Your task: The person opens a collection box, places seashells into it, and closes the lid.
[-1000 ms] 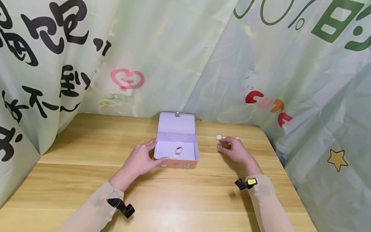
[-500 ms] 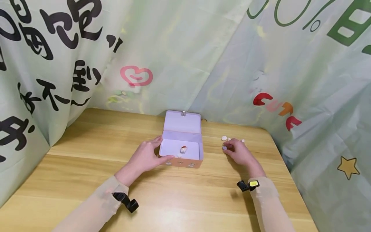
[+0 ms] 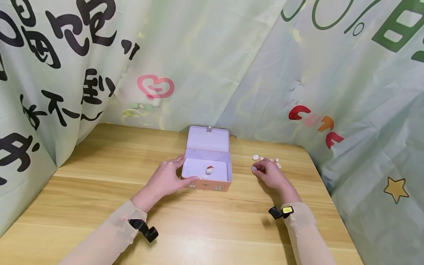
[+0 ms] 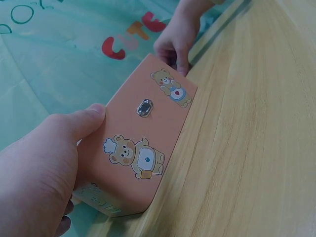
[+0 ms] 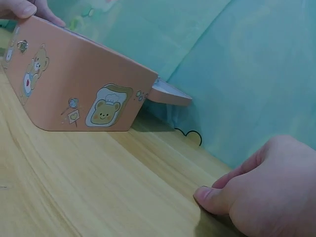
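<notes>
Beyond the box (image 3: 213, 185), curtain lettering (image 3: 326, 124), probably "CUTE".

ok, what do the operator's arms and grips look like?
Left grip and right grip: bare, no gloves or rings visible. Left sleeve and right sleeve: long, pale beige. Left wrist camera and right wrist camera: black, compact; the right one has a yellow patch, print too small to read. No cables visible.

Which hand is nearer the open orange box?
Left: the left hand holds the box at its left side and front corner, while the right hand is apart, to its right.
</notes>
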A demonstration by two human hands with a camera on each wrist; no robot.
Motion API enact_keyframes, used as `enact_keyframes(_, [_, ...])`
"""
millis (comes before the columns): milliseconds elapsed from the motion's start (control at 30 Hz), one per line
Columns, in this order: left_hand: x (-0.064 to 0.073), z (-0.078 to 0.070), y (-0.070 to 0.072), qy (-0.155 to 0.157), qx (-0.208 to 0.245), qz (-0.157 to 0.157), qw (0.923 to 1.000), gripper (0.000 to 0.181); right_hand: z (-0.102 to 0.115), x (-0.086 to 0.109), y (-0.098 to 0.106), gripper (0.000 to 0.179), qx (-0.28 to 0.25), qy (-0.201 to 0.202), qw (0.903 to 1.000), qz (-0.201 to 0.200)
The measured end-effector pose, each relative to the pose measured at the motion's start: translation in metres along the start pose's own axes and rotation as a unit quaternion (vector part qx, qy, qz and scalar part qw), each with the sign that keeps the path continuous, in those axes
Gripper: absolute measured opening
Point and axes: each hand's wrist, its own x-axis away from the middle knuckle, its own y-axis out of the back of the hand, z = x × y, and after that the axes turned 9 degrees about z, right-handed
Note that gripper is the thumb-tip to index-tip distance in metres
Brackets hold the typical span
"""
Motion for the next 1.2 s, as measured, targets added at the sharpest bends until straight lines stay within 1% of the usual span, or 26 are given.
enact_keyframes(200, [0.001, -0.001, 0.001, 0.003, 0.002, 0.005, 1.0, 0.112, -0.003, 0.001, -0.003, 0.012, 0.0, -0.007, 1.0, -0.001])
enact_keyframes(400, [0.002, -0.002, 0.002, 0.007, 0.006, 0.01, 0.9999, 0.113, -0.006, 0.001, -0.005, 0.013, 0.004, 0.008, 0.9999, -0.011])
enact_keyframes(533, [0.002, -0.002, 0.002, 0.003, 0.005, 0.008, 1.0, 0.114, -0.001, 0.002, -0.002, 0.016, -0.003, 0.013, 0.9997, -0.018])
enact_keyframes(633, [0.001, -0.002, 0.002, 0.003, 0.005, 0.008, 1.0, 0.114, 0.006, 0.001, 0.001, 0.019, -0.016, 0.014, 0.9996, -0.019])
enact_keyframes(767, [0.001, -0.003, 0.002, 0.003, 0.006, 0.007, 1.0, 0.112, 0.016, 0.001, 0.007, 0.021, -0.019, 0.023, 0.9994, -0.016])
enact_keyframes(867, [0.001, -0.003, 0.003, 0.0, 0.007, 0.007, 1.0, 0.111, 0.026, -0.001, 0.011, 0.023, -0.008, 0.042, 0.999, -0.017])
enact_keyframes(1033, [0.001, -0.003, 0.003, -0.002, 0.005, 0.007, 1.0, 0.11, 0.046, -0.006, 0.016, 0.024, -0.007, 0.075, 0.9969, -0.021])
enact_keyframes(1200, [0.001, -0.002, 0.002, 0.001, 0.007, 0.008, 0.9999, 0.111, 0.065, -0.009, 0.019, 0.023, -0.01, 0.094, 0.9953, -0.02])
